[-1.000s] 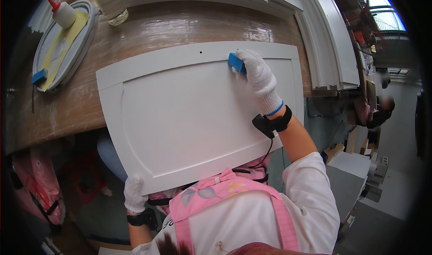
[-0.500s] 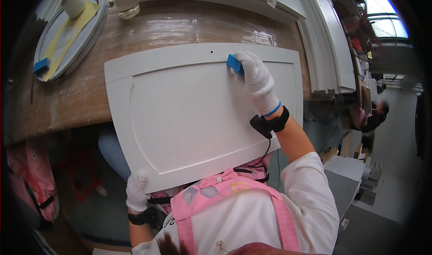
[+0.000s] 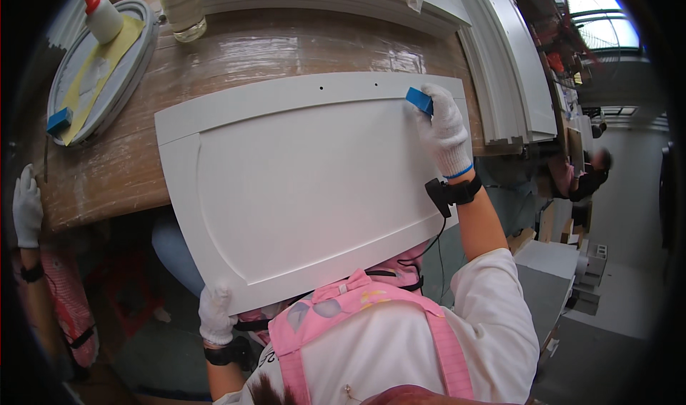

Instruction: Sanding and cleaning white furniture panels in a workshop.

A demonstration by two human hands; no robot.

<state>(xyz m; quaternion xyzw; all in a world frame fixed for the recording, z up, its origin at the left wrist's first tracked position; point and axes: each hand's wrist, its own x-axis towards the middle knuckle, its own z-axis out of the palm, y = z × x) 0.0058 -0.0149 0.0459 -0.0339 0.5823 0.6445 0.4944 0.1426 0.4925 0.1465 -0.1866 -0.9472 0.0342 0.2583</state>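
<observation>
Block (image 3: pixel 420 101), blue, is farther R along white panel's (image 3: pixel 307 183) far rail vs. 0.5 s ago; R hand (image 3: pixel 444 126) went w/ it, fingers clamped on it. 2nd dark hole (image 3: pixel 376 85) in the rail now shows, prev. hidden. L hand (image 3: pixel 216 315) unchanged, closed on panel's near L corner. New at far L: co-worker's gloved hand (image 3: pixel 27 208) by table edge.

Panel lies partly on brown table (image 3: pixel 236 51), near side at person's body. Table top has shiny wrinkled film. Back L: round grey lid (image 3: pixel 145 56) w/ yellow sheet (image 3: pixel 84 99), 2nd blue block (image 3: pixel 59 121) & white bottle (image 3: pixel 105 22), red tip. Glass (image 3: pixel 182 12) w/ clear liquid just beside. White mouldings (image 3: pixel 493 69) stacked back R. Room, far R: bright window (image 3: pixel 604 30), blurred person (image 3: pixel 592 180), grey cabinet (image 3: pixel 543 276).
</observation>
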